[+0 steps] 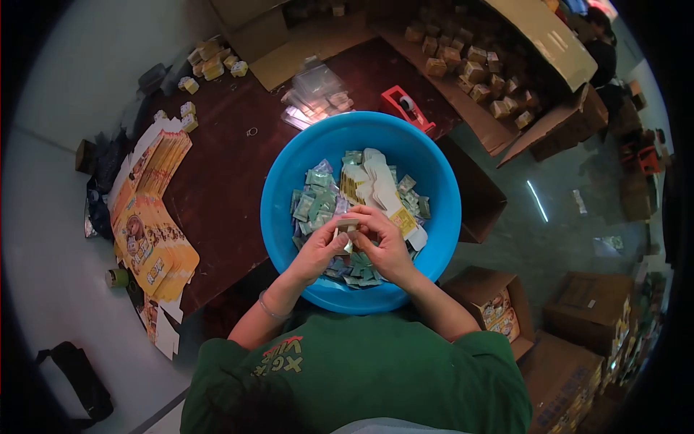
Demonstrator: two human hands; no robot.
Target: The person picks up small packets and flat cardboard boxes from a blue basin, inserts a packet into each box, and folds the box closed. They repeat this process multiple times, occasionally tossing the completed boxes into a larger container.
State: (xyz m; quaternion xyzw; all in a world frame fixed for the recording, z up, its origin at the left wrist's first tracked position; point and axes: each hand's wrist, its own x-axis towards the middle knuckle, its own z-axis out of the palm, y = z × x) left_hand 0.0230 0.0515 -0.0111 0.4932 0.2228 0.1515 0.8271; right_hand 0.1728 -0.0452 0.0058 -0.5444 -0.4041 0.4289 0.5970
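Observation:
Both hands meet over a blue plastic basin in front of me. Between them is a small cardboard box, its flap upward. My left hand grips the box's left side, fingers curled round it. From the right, my right hand pinches the box near its opening; what lies inside is mostly hidden. Small green and purple foil sachets fill the basin. A stack of flat white-and-yellow cartons leans on the sachets just beyond my right hand.
Flattened yellow printed cartons are stacked on the dark red table at left. A red tape dispenser and clear plastic packs stand behind the basin. A large cardboard box holds several small boxes. Another person is at the far right.

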